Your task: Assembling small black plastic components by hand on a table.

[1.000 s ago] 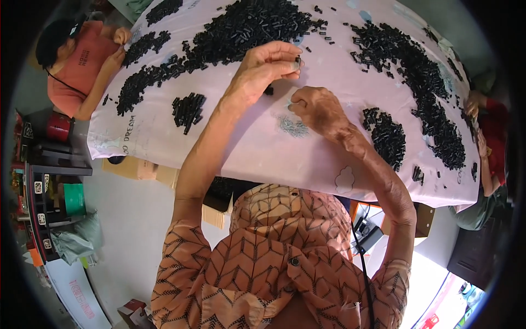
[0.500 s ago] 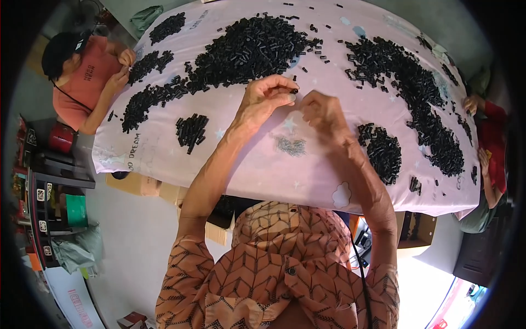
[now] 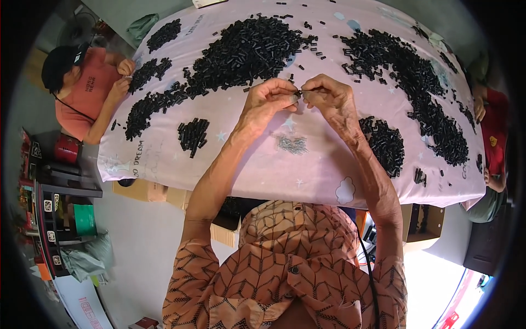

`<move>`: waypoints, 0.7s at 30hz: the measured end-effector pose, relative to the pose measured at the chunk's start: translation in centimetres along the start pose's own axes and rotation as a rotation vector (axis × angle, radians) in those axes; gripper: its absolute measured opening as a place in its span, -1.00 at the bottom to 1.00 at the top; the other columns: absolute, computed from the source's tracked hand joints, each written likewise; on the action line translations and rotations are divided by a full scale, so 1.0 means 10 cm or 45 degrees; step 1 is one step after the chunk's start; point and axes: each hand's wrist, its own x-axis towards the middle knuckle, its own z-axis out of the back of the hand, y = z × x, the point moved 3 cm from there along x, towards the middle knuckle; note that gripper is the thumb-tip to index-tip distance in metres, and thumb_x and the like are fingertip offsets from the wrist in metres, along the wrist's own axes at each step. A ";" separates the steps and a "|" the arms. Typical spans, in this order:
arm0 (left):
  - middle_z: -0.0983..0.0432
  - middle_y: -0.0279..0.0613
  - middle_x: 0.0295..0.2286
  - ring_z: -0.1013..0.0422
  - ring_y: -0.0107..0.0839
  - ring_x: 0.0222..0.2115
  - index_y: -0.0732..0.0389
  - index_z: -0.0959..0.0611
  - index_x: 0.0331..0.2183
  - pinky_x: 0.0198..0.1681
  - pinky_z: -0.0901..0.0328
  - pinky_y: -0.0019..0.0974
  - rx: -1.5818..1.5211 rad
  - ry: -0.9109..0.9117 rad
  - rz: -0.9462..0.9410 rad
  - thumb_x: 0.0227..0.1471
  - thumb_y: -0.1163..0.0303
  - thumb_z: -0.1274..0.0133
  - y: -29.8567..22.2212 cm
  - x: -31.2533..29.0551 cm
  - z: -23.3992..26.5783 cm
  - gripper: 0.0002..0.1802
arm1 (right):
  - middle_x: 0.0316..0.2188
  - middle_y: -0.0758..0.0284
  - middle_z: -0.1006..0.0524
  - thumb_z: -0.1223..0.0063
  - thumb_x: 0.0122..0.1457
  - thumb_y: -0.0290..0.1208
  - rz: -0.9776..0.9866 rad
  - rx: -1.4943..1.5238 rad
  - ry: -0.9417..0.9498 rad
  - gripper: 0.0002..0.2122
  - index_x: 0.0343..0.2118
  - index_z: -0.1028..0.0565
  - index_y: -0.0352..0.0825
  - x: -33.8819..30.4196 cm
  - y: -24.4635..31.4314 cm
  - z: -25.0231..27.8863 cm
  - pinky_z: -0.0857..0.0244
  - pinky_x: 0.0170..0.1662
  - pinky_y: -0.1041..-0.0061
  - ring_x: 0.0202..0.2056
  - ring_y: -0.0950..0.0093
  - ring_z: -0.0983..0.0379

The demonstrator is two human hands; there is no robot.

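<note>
Over the middle of the pink cloth my left hand [image 3: 267,105] pinches a small black tubular piece [image 3: 298,94] between thumb and fingers. My right hand [image 3: 332,101] is closed in a pinch right beside it, its fingertips at the end of the piece; whatever it holds is too small to make out. Beyond my left hand lies a big heap of black pieces [image 3: 246,52]. A rounded pile of similar pieces [image 3: 385,145] is just right of my right wrist, and a small neat pile [image 3: 193,136] sits left of my left forearm.
A long curving pile of black pieces [image 3: 411,93] runs down the table's right side. One person [image 3: 87,90] in an orange shirt handles pieces at the left edge; another in red [image 3: 496,123] is at the right edge. Cardboard boxes [image 3: 424,227] stand under the table.
My right hand has come in left and slightly up to meet my left hand at the black piece. The left hand keeps its pinch. The whole view has shifted slightly.
</note>
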 end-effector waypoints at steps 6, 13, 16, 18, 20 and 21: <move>-0.52 -0.24 -0.44 -0.46 -0.54 -0.43 0.32 -0.57 -0.29 -0.33 -0.39 -0.51 -0.022 -0.013 -0.015 0.01 0.59 -0.08 0.01 -0.01 -0.01 -0.86 | -0.48 0.38 -0.50 0.01 0.03 -0.71 -0.024 -0.095 -0.005 -0.88 -0.35 -0.50 -0.46 0.01 -0.03 0.02 -0.32 -0.36 0.67 -0.44 0.66 -0.40; -0.52 -0.24 -0.45 -0.46 -0.53 -0.43 0.32 -0.57 -0.29 -0.31 -0.40 -0.49 -0.110 -0.015 0.017 0.02 0.58 -0.07 0.00 0.03 -0.04 -0.87 | -0.38 0.27 -0.50 0.01 0.02 -0.77 0.283 -0.310 0.001 -0.78 -0.25 -0.50 -0.46 -0.02 0.06 0.01 -0.32 -0.35 0.63 -0.39 0.52 -0.43; -0.52 -0.22 -0.43 -0.46 -0.50 -0.41 0.32 -0.56 -0.28 -0.28 -0.40 -0.46 -0.253 -0.082 0.056 0.02 0.58 -0.06 0.05 -0.02 0.06 -0.85 | -0.30 0.22 -0.47 0.06 -0.01 -0.82 0.424 -0.368 0.023 -0.70 -0.20 -0.50 -0.44 -0.03 0.03 -0.16 -0.33 -0.34 0.59 -0.32 0.47 -0.44; -0.52 -0.21 -0.41 -0.46 -0.48 -0.40 0.32 -0.55 -0.26 -0.26 -0.40 -0.44 -0.335 -0.117 0.068 0.02 0.58 -0.06 0.07 -0.01 0.12 -0.84 | -0.26 0.21 -0.45 0.10 -0.01 -0.85 0.325 -0.321 0.079 -0.67 -0.17 -0.49 -0.43 -0.03 0.04 -0.19 -0.34 -0.32 0.57 -0.28 0.48 -0.43; -0.52 -0.19 -0.40 -0.46 -0.46 -0.37 0.32 -0.54 -0.25 -0.22 -0.38 -0.42 -0.389 -0.098 0.017 0.02 0.56 -0.05 0.07 0.05 0.19 -0.82 | -0.27 0.22 -0.45 0.09 -0.01 -0.83 0.297 -0.303 0.054 -0.64 -0.12 -0.46 -0.43 -0.01 0.05 -0.16 -0.34 -0.35 0.57 -0.31 0.50 -0.43; -0.51 -0.17 -0.37 -0.45 -0.44 -0.37 0.32 -0.54 -0.20 -0.21 -0.36 -0.42 -0.413 -0.125 -0.048 0.04 0.55 -0.03 0.06 0.05 0.25 -0.78 | -0.27 0.22 -0.45 0.08 -0.01 -0.81 0.245 -0.291 0.002 -0.64 -0.11 -0.45 -0.43 0.01 0.02 -0.15 -0.34 -0.37 0.57 -0.33 0.51 -0.43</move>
